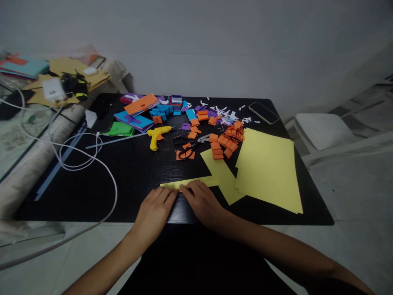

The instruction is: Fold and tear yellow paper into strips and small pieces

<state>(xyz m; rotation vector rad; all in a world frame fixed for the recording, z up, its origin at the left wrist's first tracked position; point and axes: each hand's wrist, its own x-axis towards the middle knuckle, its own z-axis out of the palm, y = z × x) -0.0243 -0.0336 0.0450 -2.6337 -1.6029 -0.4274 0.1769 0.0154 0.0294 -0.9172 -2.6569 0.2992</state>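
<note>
A narrow yellow paper strip (210,180) lies near the front edge of the black table, slightly slanted. My left hand (156,208) has its curled fingers pressed on the strip's lower edge, left of its middle. Close beside it, my right hand (205,201) grips the same edge with bent fingers. The two hands nearly meet, and their fingertips are partly hidden. Just right of the strip, a wider yellow paper piece (223,177) lies flat. A stack of yellow paper sheets (267,168) sits farther right.
Black-handled scissors (192,146) and a yellow glue gun (157,135) lie beyond my hands. Folded orange paper pieces (227,141), white scraps (225,114) and a phone (263,112) are farther back. A white cable (112,180) loops over the table's left side. A white stool (321,129) stands right.
</note>
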